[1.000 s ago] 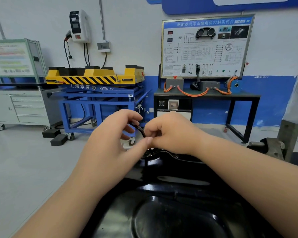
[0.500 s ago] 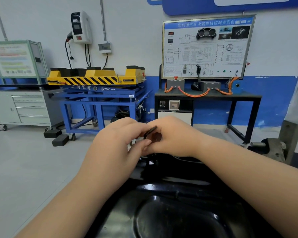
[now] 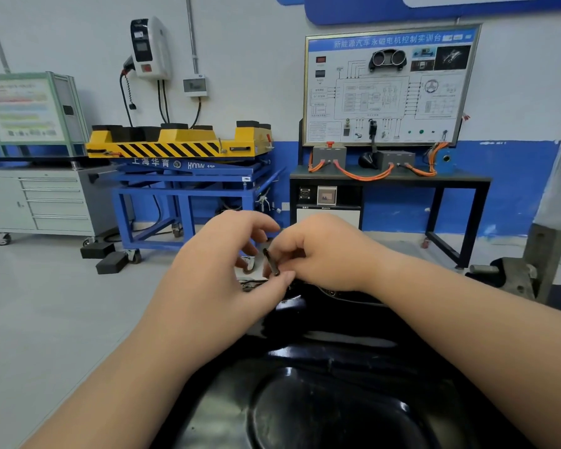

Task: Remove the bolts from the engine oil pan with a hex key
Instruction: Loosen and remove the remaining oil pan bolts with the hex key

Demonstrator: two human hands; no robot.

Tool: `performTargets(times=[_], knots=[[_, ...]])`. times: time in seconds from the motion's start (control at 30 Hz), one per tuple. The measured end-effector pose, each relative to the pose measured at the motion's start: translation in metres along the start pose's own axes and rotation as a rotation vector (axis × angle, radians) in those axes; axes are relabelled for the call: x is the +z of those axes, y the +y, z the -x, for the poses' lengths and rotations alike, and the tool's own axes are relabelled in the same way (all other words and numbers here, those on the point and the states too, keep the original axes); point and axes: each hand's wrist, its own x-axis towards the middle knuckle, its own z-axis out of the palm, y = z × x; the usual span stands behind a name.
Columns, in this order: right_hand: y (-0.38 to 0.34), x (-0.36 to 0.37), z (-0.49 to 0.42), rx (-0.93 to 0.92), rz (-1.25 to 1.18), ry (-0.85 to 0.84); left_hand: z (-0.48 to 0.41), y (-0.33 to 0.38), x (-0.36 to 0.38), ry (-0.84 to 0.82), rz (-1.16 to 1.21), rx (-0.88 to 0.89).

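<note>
At the far left a grey drawer cabinet [image 3: 46, 202] stands against the wall, and beside it is a blue cart [image 3: 182, 192] carrying a yellow platform with black stripes [image 3: 175, 147]. In the middle, the left hand [image 3: 221, 270] reaches forward with its fingers loosely curved and spread. Only its thumb tip touches the lower end of the hex key [image 3: 271, 262]. The key is a short dark rod, tilted a little with its top leaning left, held just above the far edge of the oil pan [image 3: 321, 384]. The right hand [image 3: 324, 254] meets it from the other side, fingers curled in and pinching the key's shaft. The hands cover the pan's rim beneath, so whether the key sits in a bolt cannot be told. The glossy black pan fills the lower middle of the view, under both forearms. Farther right, a black table [image 3: 460, 181] bears a framed wiring board [image 3: 386, 85] and orange cables [image 3: 363, 176]. A grey metal stand [image 3: 538, 260] rises at the right edge.
</note>
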Motion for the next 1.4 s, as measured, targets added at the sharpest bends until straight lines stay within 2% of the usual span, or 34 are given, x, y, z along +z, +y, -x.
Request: performTargets(times=[0.13, 0.33, 0.53, 0.7, 0.8, 1.1, 1.2, 1.4], knots=[[-0.0001, 0.0007, -0.001, 0.003, -0.022, 0.024, 0.0003, -0.0014, 0.001, 0.089, 0.026, -0.078], [0.0005, 0.0018, -0.0021, 0.012, -0.063, -0.005, -0.0014, 0.0002, -0.0032, 0.087, 0.05, -0.028], [-0.0017, 0.0026, -0.0023, -0.013, -0.03, -0.002, -0.0005, -0.0013, 0.0004, 0.139, 0.066, -0.194], [-0.0015, 0.0037, -0.0019, 0.016, -0.055, 0.005, -0.0005, 0.002, -0.0016, 0.122, -0.008, -0.173], [-0.0017, 0.0037, -0.0018, 0.027, -0.047, -0.015, -0.0001, 0.0042, -0.001, 0.085, -0.052, -0.078], [-0.0013, 0.0037, 0.0003, 0.009, -0.101, -0.048, -0.0011, 0.0009, -0.0015, 0.037, 0.008, 0.04], [0.0003, 0.0031, 0.0004, -0.002, -0.067, -0.012, -0.0008, -0.0014, -0.001, -0.017, 0.003, 0.021], [0.0016, 0.0021, -0.001, 0.045, -0.092, 0.01, -0.0015, -0.0004, -0.0017, -0.008, 0.112, -0.022]])
